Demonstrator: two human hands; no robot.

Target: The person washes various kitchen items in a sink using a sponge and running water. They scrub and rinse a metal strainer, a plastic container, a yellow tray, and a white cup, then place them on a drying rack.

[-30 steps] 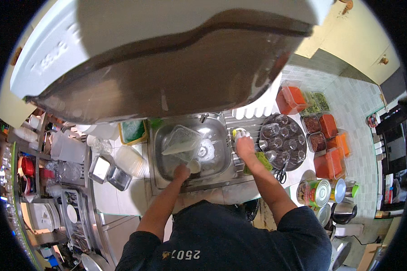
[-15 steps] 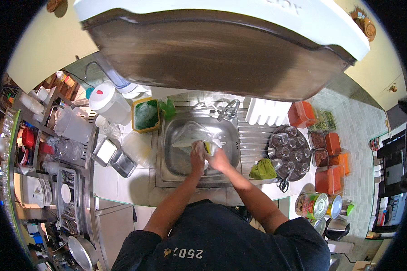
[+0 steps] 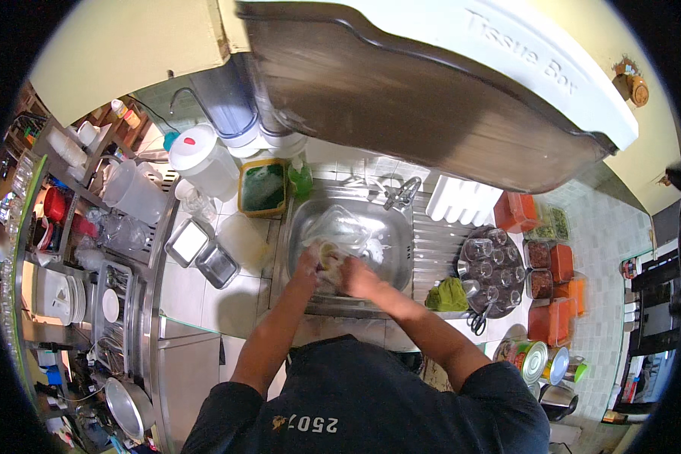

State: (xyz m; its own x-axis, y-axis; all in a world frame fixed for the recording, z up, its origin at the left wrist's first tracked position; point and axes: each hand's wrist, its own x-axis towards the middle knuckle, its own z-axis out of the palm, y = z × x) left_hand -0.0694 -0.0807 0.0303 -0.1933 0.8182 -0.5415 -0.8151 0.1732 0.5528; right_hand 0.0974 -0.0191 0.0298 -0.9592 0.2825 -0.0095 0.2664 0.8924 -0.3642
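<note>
Both my hands are together over the near part of the steel sink (image 3: 295,219). My left hand (image 3: 307,268) is closed around a pale, wet thing whose kind is blurred and partly covered by fingers. From the other side my right hand (image 3: 359,278) presses a yellowish sponge (image 3: 328,250) against it, and soap suds cover the fingers. Just beyond the hands, a clear plastic container (image 3: 342,225) lies in the basin. White foam is spread on the basin floor to its right. The faucet (image 3: 406,194) stands at the back rim.
A yellow-rimmed tub of green soapy water (image 3: 262,188) and a green bottle (image 3: 300,178) stand behind the sink's left side. Metal trays (image 3: 217,265) lie left. At right are a green cloth (image 3: 447,295), a round tray of glasses (image 3: 469,270) and scissors (image 3: 477,324). A dark-fronted box (image 3: 431,98) hangs overhead.
My view has turned slightly, shifting the counter rightward in the picture. My hands have moved nearer and left in the sink, and the sponge has shifted between them.
</note>
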